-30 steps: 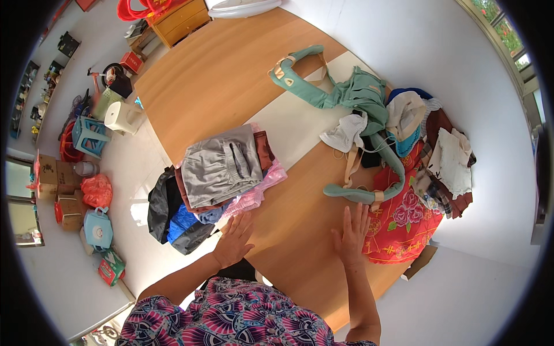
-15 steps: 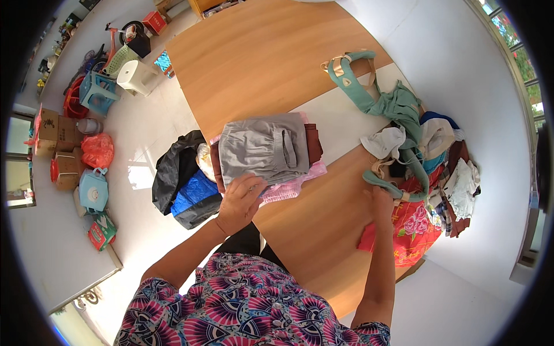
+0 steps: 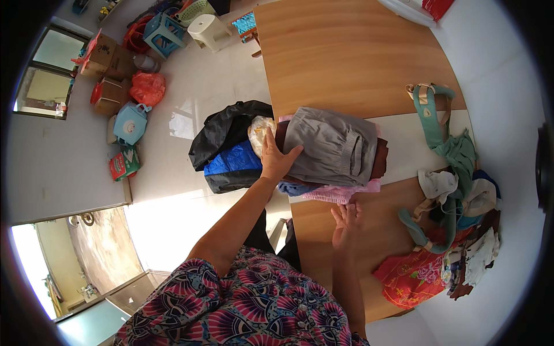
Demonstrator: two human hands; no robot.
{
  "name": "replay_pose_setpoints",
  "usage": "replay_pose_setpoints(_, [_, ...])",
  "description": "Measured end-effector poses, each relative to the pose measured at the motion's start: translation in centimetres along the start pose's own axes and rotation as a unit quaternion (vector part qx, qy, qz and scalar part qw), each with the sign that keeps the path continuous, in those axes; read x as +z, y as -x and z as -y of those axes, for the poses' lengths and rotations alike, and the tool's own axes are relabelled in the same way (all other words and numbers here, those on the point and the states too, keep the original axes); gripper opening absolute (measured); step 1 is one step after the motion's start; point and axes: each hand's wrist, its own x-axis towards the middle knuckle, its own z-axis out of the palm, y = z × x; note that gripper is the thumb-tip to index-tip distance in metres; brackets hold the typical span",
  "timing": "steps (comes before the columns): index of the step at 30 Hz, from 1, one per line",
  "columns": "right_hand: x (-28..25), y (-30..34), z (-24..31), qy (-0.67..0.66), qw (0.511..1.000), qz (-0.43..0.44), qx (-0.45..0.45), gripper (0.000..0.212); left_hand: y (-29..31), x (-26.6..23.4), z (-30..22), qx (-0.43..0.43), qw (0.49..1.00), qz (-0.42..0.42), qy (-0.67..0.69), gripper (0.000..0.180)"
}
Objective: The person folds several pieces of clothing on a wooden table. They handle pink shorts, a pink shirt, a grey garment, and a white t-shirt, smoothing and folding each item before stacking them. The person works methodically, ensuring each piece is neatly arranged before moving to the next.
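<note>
Folded grey trousers (image 3: 326,141) with a gathered waistband top a stack at the table's left edge. Beneath them show a brown garment (image 3: 380,160), a pink one (image 3: 334,194) and a dark blue one (image 3: 294,188). My left hand (image 3: 279,160) is at the stack's left side, fingers spread, its thumb at the grey cloth's edge. Just in front of the pink cloth is my right hand (image 3: 347,219), palm partly up and fingers apart, holding nothing. Whether its fingertips touch the pink cloth I cannot tell.
Beside the wooden table (image 3: 352,52) lie a black jacket (image 3: 228,130), blue cloth (image 3: 234,160) and a pale plastic bag (image 3: 258,134). At right are a green padded strap carrier (image 3: 430,121), white cap (image 3: 437,184), red floral cloth (image 3: 407,277) and heaped clothes (image 3: 485,254).
My right hand has left the green strap and come left to the front of the stack. My left hand has shifted from the trousers' front edge to their left side. The view has swung left.
</note>
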Motion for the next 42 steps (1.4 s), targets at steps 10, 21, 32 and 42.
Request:
replay_pose_setpoints(10, [0.9,-1.1,-3.7,-0.176,0.984,0.010,-0.019,0.051,-0.2,-1.1,1.3,-0.189,0.941,0.166,0.227,0.078])
replay_pose_setpoints(21, [4.1,-2.9,-5.5,-0.298,0.937,0.052,0.172,0.075,-2.5,-2.2,0.4,-0.180,0.958,0.223,-0.008,0.085])
replay_pose_setpoints(32, [10.5,-3.7,-2.4,-0.278,0.960,-0.024,-0.004,0.060,0.2,-3.3,-0.5,-0.283,0.868,0.276,0.299,0.032])
replay_pose_setpoints(42, [11.1,-2.1,-0.5,-0.175,0.974,-0.140,0.010,0.058,2.9,-4.3,0.5,-0.336,0.799,0.302,0.397,0.042])
